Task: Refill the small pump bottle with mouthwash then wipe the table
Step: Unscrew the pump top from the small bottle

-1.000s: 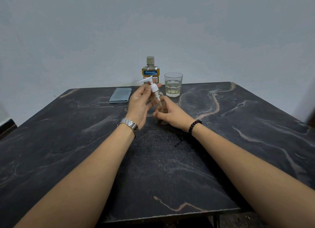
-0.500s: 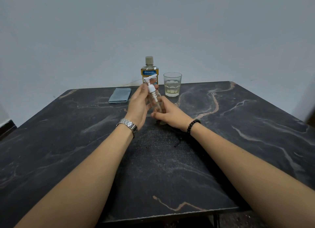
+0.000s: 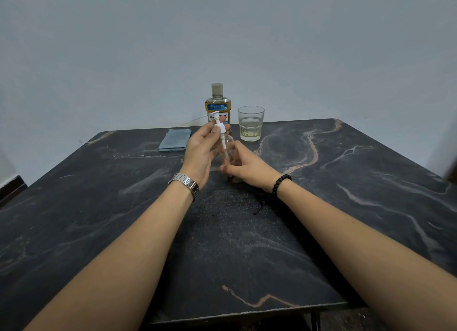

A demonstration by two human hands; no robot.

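Observation:
A small clear pump bottle [image 3: 229, 149] stands on the dark marble table [image 3: 99, 207], near its middle. My right hand [image 3: 247, 167] wraps around the bottle's lower body. My left hand [image 3: 202, 150] pinches the white pump head [image 3: 219, 126] with its fingertips; the pump's tube reaches down into the bottle's neck. Behind them at the table's far edge is the mouthwash bottle [image 3: 217, 100], capped, with amber liquid and a yellow-blue label. A folded blue-grey cloth [image 3: 175, 139] lies to its left.
A clear drinking glass [image 3: 250, 123] with a little yellowish liquid stands right of the mouthwash bottle. A plain wall rises directly behind the table. The table's near edge [image 3: 247, 313] is close to my body.
My left hand has brought the pump head from a tilt to upright over the bottle, and the tube has slid down into the neck. My right hand has kept hold of the bottle.

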